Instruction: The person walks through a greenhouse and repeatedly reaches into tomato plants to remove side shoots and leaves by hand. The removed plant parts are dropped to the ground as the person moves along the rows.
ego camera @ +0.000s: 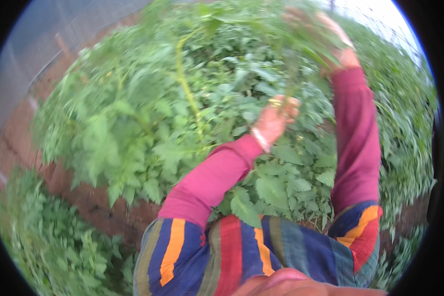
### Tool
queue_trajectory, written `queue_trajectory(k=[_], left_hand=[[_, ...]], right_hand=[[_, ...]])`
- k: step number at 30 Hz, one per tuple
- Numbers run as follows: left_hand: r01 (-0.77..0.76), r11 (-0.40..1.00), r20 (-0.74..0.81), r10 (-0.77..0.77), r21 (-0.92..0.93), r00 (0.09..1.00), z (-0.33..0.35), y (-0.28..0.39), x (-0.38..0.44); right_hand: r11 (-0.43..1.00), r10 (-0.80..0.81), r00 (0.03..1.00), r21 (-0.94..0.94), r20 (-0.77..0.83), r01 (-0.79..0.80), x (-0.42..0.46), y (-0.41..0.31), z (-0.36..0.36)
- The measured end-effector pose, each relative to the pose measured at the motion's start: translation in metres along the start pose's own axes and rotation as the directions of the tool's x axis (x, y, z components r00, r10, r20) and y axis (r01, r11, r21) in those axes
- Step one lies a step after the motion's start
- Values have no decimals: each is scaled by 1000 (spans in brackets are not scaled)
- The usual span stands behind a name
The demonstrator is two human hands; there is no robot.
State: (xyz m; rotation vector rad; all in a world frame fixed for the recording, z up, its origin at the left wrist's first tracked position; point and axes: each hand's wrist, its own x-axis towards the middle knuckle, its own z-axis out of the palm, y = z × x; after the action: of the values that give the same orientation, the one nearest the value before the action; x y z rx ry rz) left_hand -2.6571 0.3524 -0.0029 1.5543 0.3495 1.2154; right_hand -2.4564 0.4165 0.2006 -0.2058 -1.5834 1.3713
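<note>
My left hand (275,115) is in the middle of the view, its fingers curled around a blurred green plant stem (291,79) that rises from it. A pale band circles that wrist, and something yellow shows at the fingers. Higher up on the right, my right hand (331,35) is raised among blurred leaves (310,44) of the same tall growth. Those leaves partly cover its fingers, so its grip cannot be made out. Beneath both hands spreads dense leafy foliage (273,185). A thick yellow-green stem (187,85) arches up left of my left hand.
Reddish-brown soil (107,212) runs along the left between the plants and another leafy row (59,240) at lower left. A greyish sheet-like wall (29,51) stands at upper left. More foliage (403,129) crowds the right side.
</note>
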Motion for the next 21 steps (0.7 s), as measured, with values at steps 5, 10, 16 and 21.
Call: queue_trajectory(k=[5,10,16,21], left_hand=[[246,962,198,-220,-121,955,-1,-29,7],[254,881,142,-333,399,932,-28,18,1],[-424,813,216,366,399,905,-88,103,-82],[-500,807,-55,541,313,839,-162,120,-210]], right_hand=[[756,-530,786,-597,-318,268,-90,-7,49],[719,-678,667,-89,-308,690,-212,-4,114],[439,-897,339,-662,-284,607,-167,102,220],[542,-826,429,-723,-366,428,-94,184,344]])
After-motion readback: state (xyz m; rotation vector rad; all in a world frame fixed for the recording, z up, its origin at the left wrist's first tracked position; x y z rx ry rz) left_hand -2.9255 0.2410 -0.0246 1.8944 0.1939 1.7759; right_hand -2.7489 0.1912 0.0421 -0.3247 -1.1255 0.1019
